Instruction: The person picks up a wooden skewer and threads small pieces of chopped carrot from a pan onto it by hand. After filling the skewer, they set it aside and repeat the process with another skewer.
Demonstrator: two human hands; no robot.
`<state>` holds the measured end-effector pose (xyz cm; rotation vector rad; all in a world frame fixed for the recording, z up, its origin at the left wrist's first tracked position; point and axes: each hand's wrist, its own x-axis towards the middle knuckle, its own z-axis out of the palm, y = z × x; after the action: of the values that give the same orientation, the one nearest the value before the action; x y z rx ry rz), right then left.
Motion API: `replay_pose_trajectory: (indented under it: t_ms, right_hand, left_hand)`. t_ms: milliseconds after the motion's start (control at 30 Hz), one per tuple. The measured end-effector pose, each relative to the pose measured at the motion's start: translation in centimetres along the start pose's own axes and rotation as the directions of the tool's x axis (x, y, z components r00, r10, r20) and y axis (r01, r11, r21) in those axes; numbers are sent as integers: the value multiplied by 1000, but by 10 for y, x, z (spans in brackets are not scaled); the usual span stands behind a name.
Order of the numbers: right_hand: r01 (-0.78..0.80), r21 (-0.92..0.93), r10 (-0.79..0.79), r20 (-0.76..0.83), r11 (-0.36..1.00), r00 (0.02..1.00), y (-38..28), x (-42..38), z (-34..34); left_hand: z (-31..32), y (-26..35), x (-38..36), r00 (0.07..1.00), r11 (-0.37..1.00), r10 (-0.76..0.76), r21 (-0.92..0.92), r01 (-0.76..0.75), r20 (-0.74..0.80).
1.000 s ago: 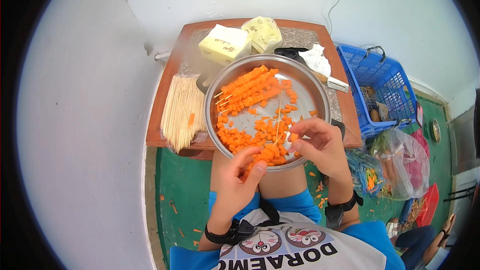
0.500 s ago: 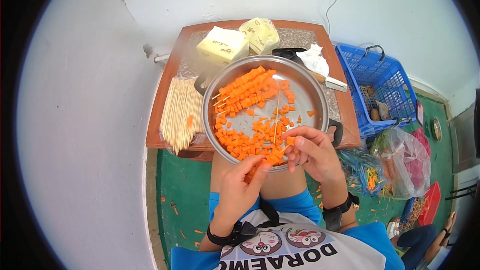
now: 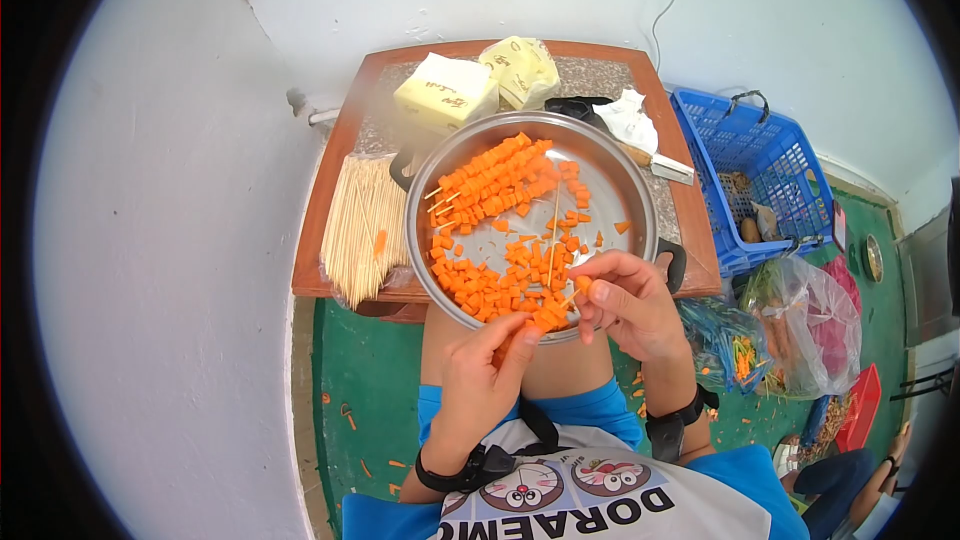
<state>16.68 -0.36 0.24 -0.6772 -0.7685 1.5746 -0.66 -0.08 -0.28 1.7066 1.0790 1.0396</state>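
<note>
My left hand (image 3: 485, 365) is closed around a skewer threaded with carrot pieces (image 3: 549, 317), close over the near rim of a round metal pan (image 3: 640, 180). The skewer's pale tip points up to the right. At that tip, my right hand (image 3: 640, 312) pinches a single carrot cube (image 3: 584, 283) between thumb and fingertips. Loose carrot cubes (image 3: 480, 285) are heaped in the near part of the pan, with a bare skewer (image 3: 553, 230) lying across them. Several filled carrot skewers (image 3: 495, 175) rest side by side at the pan's far left.
Left of the pan lies a bundle of wooden skewers (image 3: 358, 225). Tissue packs (image 3: 445, 90) and a knife (image 3: 670, 168) sit on the table behind it. A blue crate (image 3: 770, 165) and plastic bags (image 3: 800, 315) stand on the floor at right. Part of another person (image 3: 840, 485) shows at lower right.
The carrot cube in my right hand has shifted slightly and turned at the skewer's tip. My left hand stays almost where it was.
</note>
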Motion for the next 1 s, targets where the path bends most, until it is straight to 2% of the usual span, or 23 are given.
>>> replay_pose_trajectory:
  t_ms: [67, 267, 333, 367, 467, 500, 533, 567, 600, 633, 767, 800, 833, 867, 900, 933, 967, 1000]
  right_hand:
    - [63, -118, -63, 8, 991, 998, 0, -1, -1]
    - [96, -308, -73, 86, 946, 994, -9, -3, -3]
    - [113, -322, -73, 135, 940, 988, -14, -3, -2]
    - [130, -334, -70, 184, 934, 980, -16, -3, -1]
    - [71, -370, -21, 135, 926, 991, -18, -6, 2]
    - [72, -369, -23, 135, 926, 991, -19, -7, 6]
    - [51, -402, -32, 54, 914, 998, -18, -7, 13]
    - [27, -432, -43, -27, 901, 999, -17, -8, 16]
    - [28, -432, -44, -27, 902, 999, -17, -8, 15]
    - [4, -414, -23, -41, 910, 999, -16, -9, 14]
    - [9, -336, -12, -6, 942, 1000, -14, -12, 12]
    - [10, -337, -13, -6, 942, 1000, -14, -12, 11]
    - [26, -301, -7, 65, 953, 998, -14, -12, 9]
    - [40, -264, -4, 134, 964, 991, -14, -13, 8]
    - [40, -264, -4, 134, 964, 991, -13, -13, 9]
    - [26, -301, 6, 107, 953, 994, -12, -13, 13]
    - [13, -338, 15, 80, 941, 997, -11, -12, 15]
    - [14, -338, 14, 81, 941, 997, -12, -13, 16]
  left_hand:
    - [0, 2, -1, 1000, 1000, -20, -9, 20, 5]
    - [-1, 5, -2, 982, 961, -146, -218, 170, 124]
    - [-4, 0, -2, 955, 933, -183, -265, 243, 231]
    - [-5, 0, -2, 955, 933, -183, -265, 244, 233]
    - [-5, 1, -2, 941, 894, -192, -346, 285, 279]
    - [-3, 1, -2, 979, 966, -101, -217, 138, 175]
    - [-1, 0, -1, 996, 998, 11, -69, -5, 85]
    - [-1, -1, 0, 996, 998, 11, -68, -5, 86]
    - [-1, -3, 2, 983, 978, 183, 98, -184, 23]
    - [-1, -4, 3, 935, 900, 356, 271, -340, -9]
    - [-5, -2, 1, 944, 903, 328, 277, -328, 47]
    - [-4, -4, -2, 986, 991, 136, -12, -136, 93]
    - [-4, -4, -3, 980, 954, -38, -285, 93, 194]
    - [-7, -3, -1, 980, 954, -36, -285, 92, 196]
    - [-11, 0, 2, 915, 814, -167, -473, 338, 367]
    - [-14, 1, 3, 803, 586, -236, -579, 567, 547]
    - [-12, 2, 2, 803, 586, -237, -579, 567, 547]
    - [-7, 3, 1, 888, 744, -199, -527, 412, 414]
